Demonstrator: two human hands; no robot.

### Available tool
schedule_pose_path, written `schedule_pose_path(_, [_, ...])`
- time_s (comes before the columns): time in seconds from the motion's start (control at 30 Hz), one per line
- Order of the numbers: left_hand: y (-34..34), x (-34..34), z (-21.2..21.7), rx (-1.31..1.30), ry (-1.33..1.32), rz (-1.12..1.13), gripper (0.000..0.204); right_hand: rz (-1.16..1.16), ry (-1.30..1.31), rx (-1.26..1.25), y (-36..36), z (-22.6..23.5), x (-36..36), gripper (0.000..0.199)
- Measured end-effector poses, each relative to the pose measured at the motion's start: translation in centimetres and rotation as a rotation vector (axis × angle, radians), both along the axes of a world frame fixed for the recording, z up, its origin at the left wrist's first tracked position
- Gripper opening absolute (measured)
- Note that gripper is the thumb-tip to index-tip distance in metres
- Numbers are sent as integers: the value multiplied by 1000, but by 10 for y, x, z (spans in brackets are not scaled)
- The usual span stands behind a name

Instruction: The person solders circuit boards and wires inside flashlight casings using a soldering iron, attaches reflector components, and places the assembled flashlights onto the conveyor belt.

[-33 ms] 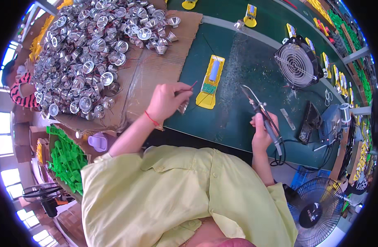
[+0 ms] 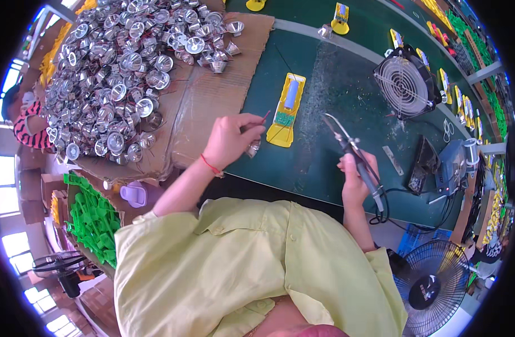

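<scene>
While right grip point(image 2: 356, 175) holds soldering iron point(image 2: 369, 182), yellow casing point(image 2: 280, 137) near left grip point(image 2: 230, 138)

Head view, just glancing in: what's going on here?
A person's left hand pinches a thin red wire, with a silver reflector cup just below it. The right hand grips a soldering iron, its tip clear of the yellow housing. That housing lies on the green bench between the hands, holding a blue cylinder and a green circuit board.
</scene>
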State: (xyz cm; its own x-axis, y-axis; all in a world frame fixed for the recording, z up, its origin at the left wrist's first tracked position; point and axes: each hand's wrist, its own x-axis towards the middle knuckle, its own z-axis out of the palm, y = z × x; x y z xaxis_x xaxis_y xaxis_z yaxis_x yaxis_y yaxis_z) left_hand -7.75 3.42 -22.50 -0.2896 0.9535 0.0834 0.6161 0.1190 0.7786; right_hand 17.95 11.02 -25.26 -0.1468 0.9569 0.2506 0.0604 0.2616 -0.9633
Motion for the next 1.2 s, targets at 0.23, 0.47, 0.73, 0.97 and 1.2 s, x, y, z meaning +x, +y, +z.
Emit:
schedule_pose_path(0.23, [14,23,-15,-139,-258,203,18,199,-90,-49,-13,0,-22,20])
schedule_pose_path(0.47, [15,26,-23,-19,-134,199,23,182,9,-33,-13,-1,-30,18])
schedule_pose_path(0.73, [17,27,-23,81,-53,149,16,193,34,-64,-12,-2,-31,17])
schedule_pose_path(0.97, [18,27,-21,23,-52,128,15,245,-54,-101,-13,1,-28,18])
schedule_pose_path(1.2, [19,27,-23,13,-59,142,16,163,100,-167,-16,6,-29,18])
